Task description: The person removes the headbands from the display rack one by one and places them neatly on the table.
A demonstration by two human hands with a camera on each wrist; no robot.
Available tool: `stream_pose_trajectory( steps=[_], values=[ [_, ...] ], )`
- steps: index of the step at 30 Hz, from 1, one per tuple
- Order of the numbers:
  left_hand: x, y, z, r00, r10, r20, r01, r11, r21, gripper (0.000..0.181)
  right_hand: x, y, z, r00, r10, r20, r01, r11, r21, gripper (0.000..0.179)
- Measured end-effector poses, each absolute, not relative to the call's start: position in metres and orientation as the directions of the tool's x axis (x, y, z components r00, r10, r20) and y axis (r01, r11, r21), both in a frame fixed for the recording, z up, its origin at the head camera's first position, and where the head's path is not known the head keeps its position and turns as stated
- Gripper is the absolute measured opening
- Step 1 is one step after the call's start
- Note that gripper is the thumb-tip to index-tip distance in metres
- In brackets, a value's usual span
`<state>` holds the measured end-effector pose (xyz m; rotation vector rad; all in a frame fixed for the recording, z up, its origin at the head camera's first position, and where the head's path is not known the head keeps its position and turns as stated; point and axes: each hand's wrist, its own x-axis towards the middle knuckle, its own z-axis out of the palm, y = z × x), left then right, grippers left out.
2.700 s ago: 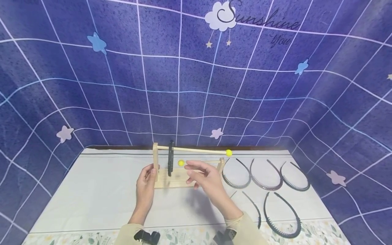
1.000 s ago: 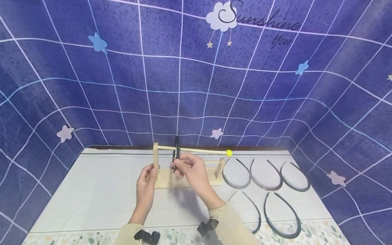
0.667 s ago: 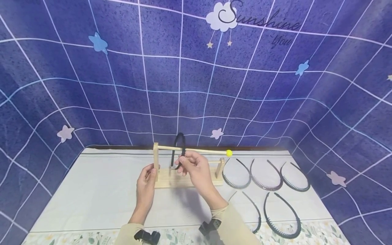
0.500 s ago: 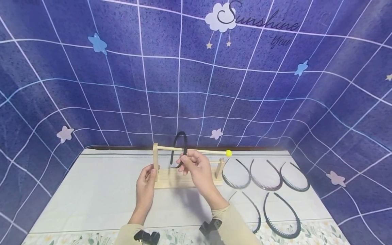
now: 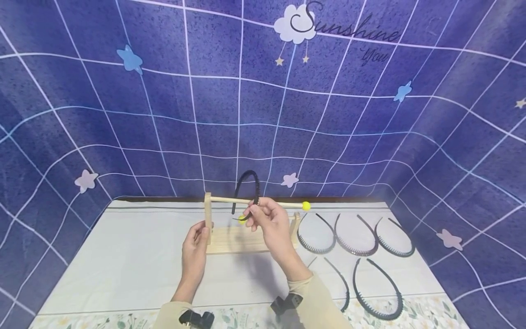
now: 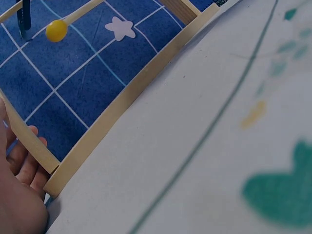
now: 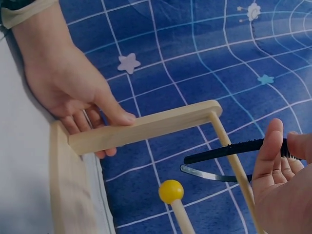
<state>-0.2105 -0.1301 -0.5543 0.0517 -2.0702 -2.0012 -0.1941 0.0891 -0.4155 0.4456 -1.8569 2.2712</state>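
Observation:
My left hand (image 5: 195,246) grips the left post (image 5: 208,219) of a wooden stand (image 5: 236,241), thumb on one side and fingers round behind. The right hand (image 5: 274,224) pinches a black toothed headband (image 5: 257,186) by one side. Its arch points up, above the stand's long upper rod (image 5: 226,199). In the right wrist view the rod runs between the headband's two arms (image 7: 214,153). A yellow ball (image 5: 306,206) caps the rod's right end. The shorter lower rod ends in another yellow ball (image 5: 242,220), partly covered by the headband and fingers.
Several dark toothed headbands lie on the white tablecloth to the right, including one in the back row (image 5: 357,251) and one at the front (image 5: 378,315). Behind the table hangs a blue grid-patterned curtain (image 5: 164,137). The stand's right post (image 5: 296,224) carries the lower rod.
My right hand, empty at first, has taken hold of the headband hanging on the upper rod. It has lifted and turned the headband and shifted it right. The left hand has stayed on the post.

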Motion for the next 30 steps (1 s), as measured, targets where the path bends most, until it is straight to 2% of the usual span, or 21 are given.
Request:
stream_pose_trajectory(
  steps=[30],
  values=[
    [-0.210, -0.129, -0.552, -0.969, -0.200, 0.147, 0.141, 0.044, 0.989, 0.054, -0.188, 0.130, -0.405, -0.915, 0.052, 0.400, -0.402, -0.197, -0.894, 0.015]
  ],
)
